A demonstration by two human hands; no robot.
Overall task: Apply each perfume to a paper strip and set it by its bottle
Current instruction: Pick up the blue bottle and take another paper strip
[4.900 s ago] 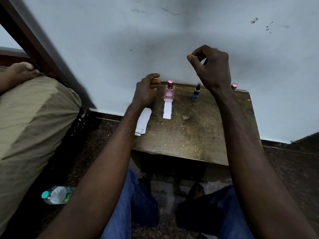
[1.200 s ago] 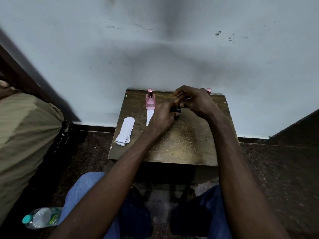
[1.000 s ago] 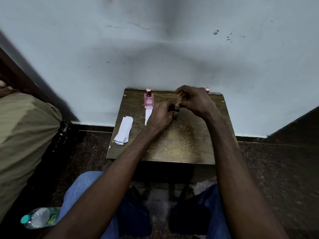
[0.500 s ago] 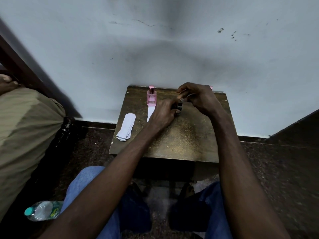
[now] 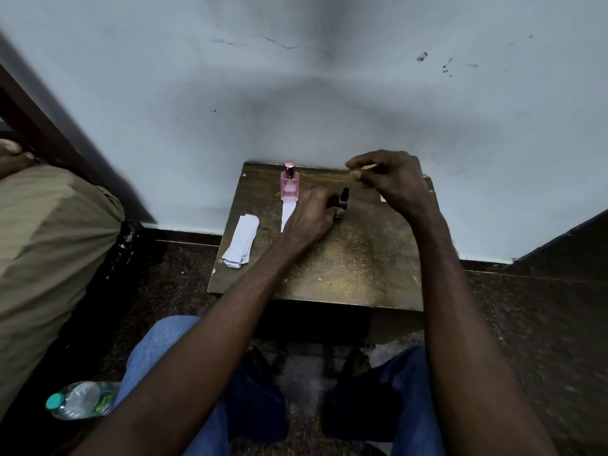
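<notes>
i see the left hand (image 5: 311,214) curled round the dark bottle (image 5: 342,199) on the table (image 5: 362,278); right hand (image 5: 393,184) hangs above, fingers curled; i cannot tell if they pinch anything; a strip (image 5: 287,214) lies touching the pink bottle (image 5: 290,187); spare strips (image 5: 241,240) at left

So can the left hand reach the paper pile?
Probably yes: the pile of paper strips lies close beside the left hand, only one flat strip between. But that hand grips the dark bottle and must let go first.
</notes>
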